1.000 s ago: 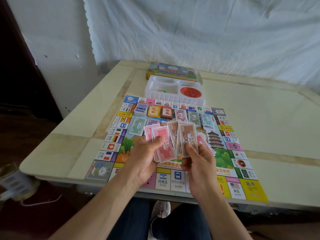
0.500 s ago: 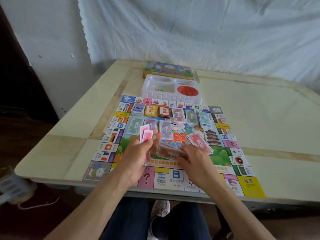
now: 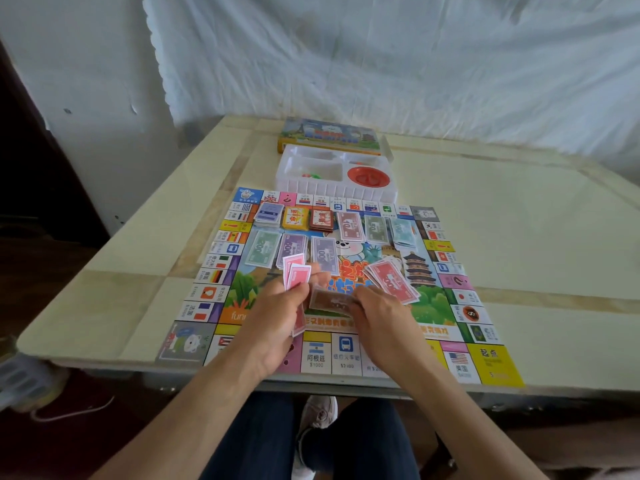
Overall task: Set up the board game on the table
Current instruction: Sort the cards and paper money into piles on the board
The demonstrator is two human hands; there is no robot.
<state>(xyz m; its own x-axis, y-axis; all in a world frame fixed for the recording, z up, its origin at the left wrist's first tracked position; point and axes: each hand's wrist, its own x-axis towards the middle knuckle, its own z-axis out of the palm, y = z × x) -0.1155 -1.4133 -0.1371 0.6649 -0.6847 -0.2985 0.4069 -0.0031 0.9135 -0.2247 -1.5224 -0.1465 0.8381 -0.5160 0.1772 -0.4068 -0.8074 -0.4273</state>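
Observation:
The colourful game board (image 3: 491, 367) lies flat on the table's near half. My left hand (image 3: 277, 320) grips a small fan of red play-money notes (image 3: 296, 273), held upright above the board. My right hand (image 3: 377, 313) holds brown notes (image 3: 330, 299) low over the board's middle; whether they touch it I cannot tell. A spread pile of red notes (image 3: 393, 280) lies just beyond my right hand. Sorted stacks of green, purple, pink and blue notes (image 3: 263, 249) and card decks (image 3: 294, 218) lie in rows on the board's far half.
A white plastic tray (image 3: 336, 194) with a red round dish (image 3: 367, 176) and small pieces stands behind the board. The game box (image 3: 329, 135) lies beyond it. White cloth hangs at the back. Bare tabletop (image 3: 519, 220) extends to the right.
The fan of mixed notes held up in both hands has been split: my right hand lowered the brown notes toward the board, red notes now lie on it, and my left hand keeps a few red ones.

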